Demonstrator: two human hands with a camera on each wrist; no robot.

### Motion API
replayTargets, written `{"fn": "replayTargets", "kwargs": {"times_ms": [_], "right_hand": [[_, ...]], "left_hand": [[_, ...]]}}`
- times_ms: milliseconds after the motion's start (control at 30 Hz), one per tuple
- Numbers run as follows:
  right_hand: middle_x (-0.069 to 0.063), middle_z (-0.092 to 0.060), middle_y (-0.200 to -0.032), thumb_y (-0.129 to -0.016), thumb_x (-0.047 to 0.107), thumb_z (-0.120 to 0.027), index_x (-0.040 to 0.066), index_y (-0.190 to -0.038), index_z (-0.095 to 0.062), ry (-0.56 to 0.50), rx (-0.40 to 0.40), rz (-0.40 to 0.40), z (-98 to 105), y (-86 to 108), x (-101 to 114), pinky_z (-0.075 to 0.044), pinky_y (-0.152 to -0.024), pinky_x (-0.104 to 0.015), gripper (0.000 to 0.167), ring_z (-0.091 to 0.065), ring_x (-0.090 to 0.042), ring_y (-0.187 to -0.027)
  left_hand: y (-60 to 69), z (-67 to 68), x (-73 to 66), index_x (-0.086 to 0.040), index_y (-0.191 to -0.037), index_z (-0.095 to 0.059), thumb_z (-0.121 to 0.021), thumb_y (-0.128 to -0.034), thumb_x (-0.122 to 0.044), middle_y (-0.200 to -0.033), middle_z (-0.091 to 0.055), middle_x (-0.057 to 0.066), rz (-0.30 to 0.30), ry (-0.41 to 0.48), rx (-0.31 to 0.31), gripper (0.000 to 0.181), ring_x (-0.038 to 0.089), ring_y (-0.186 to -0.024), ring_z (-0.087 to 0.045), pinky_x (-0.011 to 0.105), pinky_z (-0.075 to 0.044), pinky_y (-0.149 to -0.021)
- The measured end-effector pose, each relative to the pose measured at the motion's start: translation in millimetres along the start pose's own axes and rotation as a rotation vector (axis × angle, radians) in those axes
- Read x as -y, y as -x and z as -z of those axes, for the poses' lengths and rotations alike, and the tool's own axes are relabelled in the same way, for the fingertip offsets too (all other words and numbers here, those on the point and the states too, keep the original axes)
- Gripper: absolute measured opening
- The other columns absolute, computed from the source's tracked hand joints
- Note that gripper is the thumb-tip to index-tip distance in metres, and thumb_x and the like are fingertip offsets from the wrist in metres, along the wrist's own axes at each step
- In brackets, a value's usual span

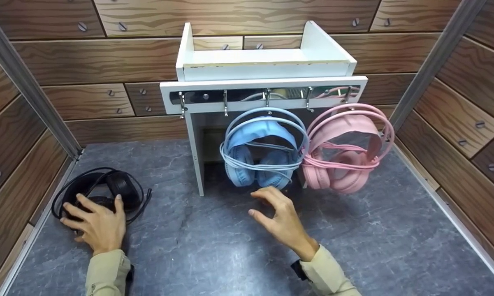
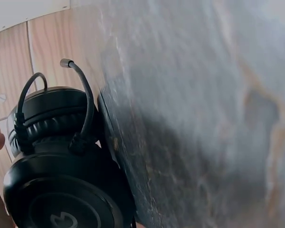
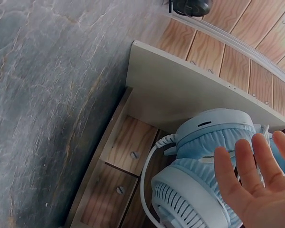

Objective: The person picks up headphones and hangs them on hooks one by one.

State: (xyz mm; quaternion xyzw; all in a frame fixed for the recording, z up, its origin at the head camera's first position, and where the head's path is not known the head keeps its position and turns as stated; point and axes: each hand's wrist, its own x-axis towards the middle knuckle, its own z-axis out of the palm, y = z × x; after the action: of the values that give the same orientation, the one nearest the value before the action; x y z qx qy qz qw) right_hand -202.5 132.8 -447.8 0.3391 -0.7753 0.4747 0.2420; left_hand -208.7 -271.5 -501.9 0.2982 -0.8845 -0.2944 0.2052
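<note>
A black headset (image 1: 124, 188) with its cable lies on the grey floor at the left. Over it spreads my left hand (image 1: 100, 226), fingers apart and touching or just above the near ear cup; contact is partly hidden. The left wrist view shows the headset's ear cups (image 2: 61, 194) and a thin bent mic boom. Blue headphones (image 1: 258, 130) hang from a hook on the white rack (image 1: 267, 70), their cable bundled. Just below and in front of them is my right hand (image 1: 286, 220), holding nothing, fingers loosely bent. Pink headphones (image 1: 347, 124) hang beside the blue pair.
Several metal hooks (image 1: 226, 102) line the rack's front rail. Above it is a white open-topped shelf (image 1: 247, 55). Wood-patterned walls (image 1: 107, 61) surround the grey marbled floor (image 1: 214, 246) on the left, back and right.
</note>
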Motion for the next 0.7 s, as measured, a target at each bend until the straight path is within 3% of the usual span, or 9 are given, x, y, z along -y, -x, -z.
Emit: {"fn": "replayTargets", "kwargs": {"times_ms": [167,367,533,700], "right_hand": [[-0.008,-0.069,-0.107,-0.077,-0.008,-0.082,0.002,-0.11,-0.07,0.0,-0.002,0.016,-1.4,-1.1,0.2,-0.054,-0.081,-0.037,0.037,-0.065,-0.021,-0.094],[-0.007,-0.07,-0.107,-0.078,-0.007,-0.082,0.001,-0.11,-0.07,0.009,-0.005,0.025,-0.7,-1.1,0.5,-0.054,-0.082,-0.035,0.035,-0.066,-0.023,-0.095],[-0.004,-0.069,-0.108,-0.079,-0.004,-0.082,0.001,-0.11,-0.071,0.017,-0.005,0.006,0.7,-0.2,0.4,-0.053,-0.083,-0.033,0.033,-0.065,-0.02,-0.096],[-0.004,-0.069,-0.109,-0.078,-0.004,-0.082,0.001,-0.11,-0.071,0.018,-0.002,-0.005,1.6,0.8,-0.6,-0.054,-0.081,-0.037,0.034,-0.066,-0.022,-0.095]], "left_hand": [[-2.8,5.2,0.5,0.001,-0.157,0.016,-0.042,-0.1006,-0.059,-0.158,0.025,0.033,0.078,0.019,0.078,0.101,0.065,-0.138,0.021,0.089,-0.02,-0.089],[-5.6,6.9,0.2,-0.001,-0.157,0.017,-0.045,-0.0987,-0.061,-0.159,0.025,0.032,0.121,0.029,0.101,0.105,0.065,-0.138,0.022,0.088,-0.017,-0.092],[-7.2,5.9,2.8,0.002,-0.158,0.008,-0.051,-0.0977,-0.059,-0.16,0.018,0.032,0.121,0.046,0.068,0.104,0.061,-0.143,0.017,0.088,-0.012,-0.095],[-6.0,2.3,5.4,0.004,-0.157,-0.011,-0.064,-0.0935,-0.053,-0.162,0.004,0.03,0.111,0.082,-0.03,0.101,0.055,-0.145,0.0,0.084,-0.026,-0.095]]}}
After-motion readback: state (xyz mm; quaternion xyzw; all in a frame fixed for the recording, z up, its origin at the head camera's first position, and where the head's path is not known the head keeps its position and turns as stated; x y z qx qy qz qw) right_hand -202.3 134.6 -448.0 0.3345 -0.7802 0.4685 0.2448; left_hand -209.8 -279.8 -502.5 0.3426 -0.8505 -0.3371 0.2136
